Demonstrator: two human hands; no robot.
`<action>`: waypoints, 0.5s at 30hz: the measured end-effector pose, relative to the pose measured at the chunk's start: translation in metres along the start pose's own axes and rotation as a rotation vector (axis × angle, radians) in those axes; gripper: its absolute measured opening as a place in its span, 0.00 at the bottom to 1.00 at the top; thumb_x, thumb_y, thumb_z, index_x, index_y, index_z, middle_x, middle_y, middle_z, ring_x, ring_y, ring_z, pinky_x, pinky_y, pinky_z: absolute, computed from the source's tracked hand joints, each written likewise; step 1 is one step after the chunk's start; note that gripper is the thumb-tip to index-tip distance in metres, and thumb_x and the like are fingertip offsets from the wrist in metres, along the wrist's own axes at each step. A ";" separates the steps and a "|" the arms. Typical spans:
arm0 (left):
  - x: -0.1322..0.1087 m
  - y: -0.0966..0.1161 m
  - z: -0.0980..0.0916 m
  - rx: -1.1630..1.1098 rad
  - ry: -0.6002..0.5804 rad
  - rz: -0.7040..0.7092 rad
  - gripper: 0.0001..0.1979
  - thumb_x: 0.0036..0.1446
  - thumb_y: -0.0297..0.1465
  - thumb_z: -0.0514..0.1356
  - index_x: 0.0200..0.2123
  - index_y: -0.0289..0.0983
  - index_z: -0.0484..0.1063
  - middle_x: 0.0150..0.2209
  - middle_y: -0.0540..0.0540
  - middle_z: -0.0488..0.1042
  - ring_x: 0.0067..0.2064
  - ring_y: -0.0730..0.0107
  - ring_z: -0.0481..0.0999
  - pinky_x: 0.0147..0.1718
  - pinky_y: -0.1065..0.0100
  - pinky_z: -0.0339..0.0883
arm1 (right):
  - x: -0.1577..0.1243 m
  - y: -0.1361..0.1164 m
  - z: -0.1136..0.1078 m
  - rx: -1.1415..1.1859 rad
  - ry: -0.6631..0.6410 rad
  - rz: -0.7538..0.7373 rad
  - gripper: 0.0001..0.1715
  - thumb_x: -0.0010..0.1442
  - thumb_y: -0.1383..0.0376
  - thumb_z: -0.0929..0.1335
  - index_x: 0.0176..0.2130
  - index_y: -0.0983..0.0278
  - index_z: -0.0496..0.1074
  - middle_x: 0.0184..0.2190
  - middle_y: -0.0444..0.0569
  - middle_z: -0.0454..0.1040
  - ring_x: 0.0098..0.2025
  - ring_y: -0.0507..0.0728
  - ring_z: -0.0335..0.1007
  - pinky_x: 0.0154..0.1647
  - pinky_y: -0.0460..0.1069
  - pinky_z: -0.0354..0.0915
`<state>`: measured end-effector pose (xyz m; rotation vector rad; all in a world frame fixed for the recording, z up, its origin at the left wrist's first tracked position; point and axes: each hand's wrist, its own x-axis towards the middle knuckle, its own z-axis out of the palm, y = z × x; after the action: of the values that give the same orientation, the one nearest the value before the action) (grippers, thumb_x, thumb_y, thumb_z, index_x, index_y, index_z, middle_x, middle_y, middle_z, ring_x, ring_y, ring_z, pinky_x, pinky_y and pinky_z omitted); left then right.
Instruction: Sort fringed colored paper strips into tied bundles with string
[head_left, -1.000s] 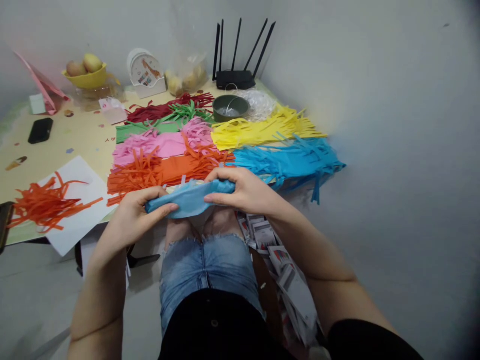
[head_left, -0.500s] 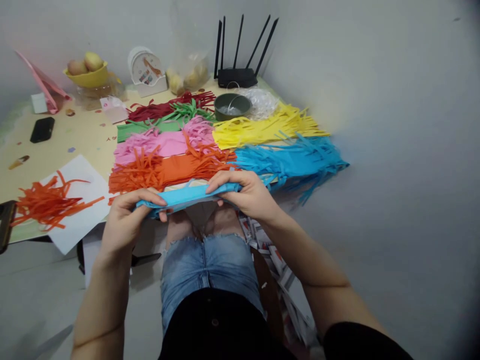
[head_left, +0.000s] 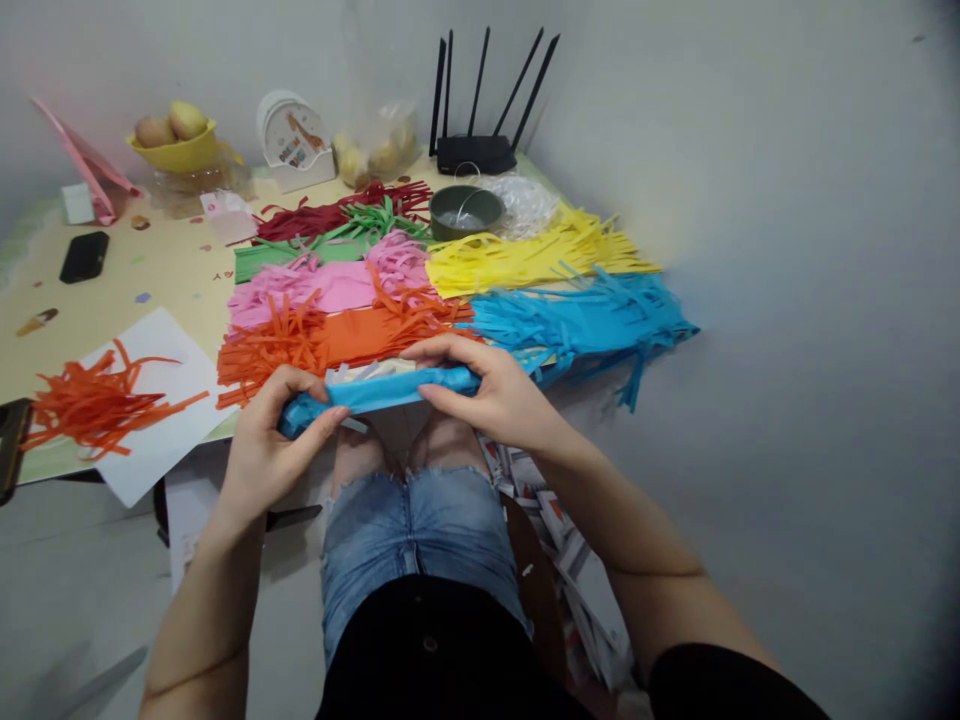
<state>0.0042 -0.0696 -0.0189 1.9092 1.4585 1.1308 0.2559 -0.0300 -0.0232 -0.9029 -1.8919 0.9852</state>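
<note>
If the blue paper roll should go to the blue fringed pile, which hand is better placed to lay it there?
Probably the right hand: it grips the blue paper roll beside the blue fringed pile; the left hand holds the far end.

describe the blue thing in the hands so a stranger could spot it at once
On the cream table lie rows of fringed coloured paper. At its near edge, before the orange fringed paper, the left hand and right hand grip the ends of a blue paper roll. Unlike the blue fringed paper lying flat nearby, it is a narrow tube without loose strips.
</note>
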 end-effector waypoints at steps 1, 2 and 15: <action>0.000 0.000 0.000 0.017 0.006 0.006 0.11 0.55 0.35 0.68 0.39 0.39 0.72 0.36 0.49 0.75 0.33 0.71 0.73 0.34 0.71 0.66 | 0.000 -0.001 0.000 -0.017 -0.012 0.008 0.16 0.59 0.69 0.69 0.48 0.64 0.76 0.47 0.51 0.80 0.48 0.57 0.76 0.51 0.51 0.68; 0.001 0.000 0.000 0.032 -0.005 0.008 0.12 0.55 0.35 0.68 0.42 0.39 0.73 0.39 0.48 0.76 0.36 0.70 0.74 0.36 0.70 0.67 | 0.000 -0.002 -0.001 -0.034 -0.025 0.015 0.14 0.59 0.69 0.69 0.46 0.64 0.76 0.46 0.51 0.80 0.48 0.57 0.76 0.51 0.51 0.68; -0.004 -0.003 0.006 -0.592 -0.073 -0.256 0.09 0.57 0.33 0.68 0.40 0.37 0.74 0.27 0.48 0.80 0.28 0.66 0.81 0.33 0.67 0.76 | -0.005 0.004 0.013 0.396 0.071 0.143 0.08 0.58 0.64 0.72 0.38 0.65 0.78 0.29 0.46 0.79 0.28 0.50 0.76 0.30 0.44 0.72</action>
<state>0.0073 -0.0716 -0.0256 1.3026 1.1215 1.1873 0.2472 -0.0364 -0.0332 -0.8289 -1.5139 1.3381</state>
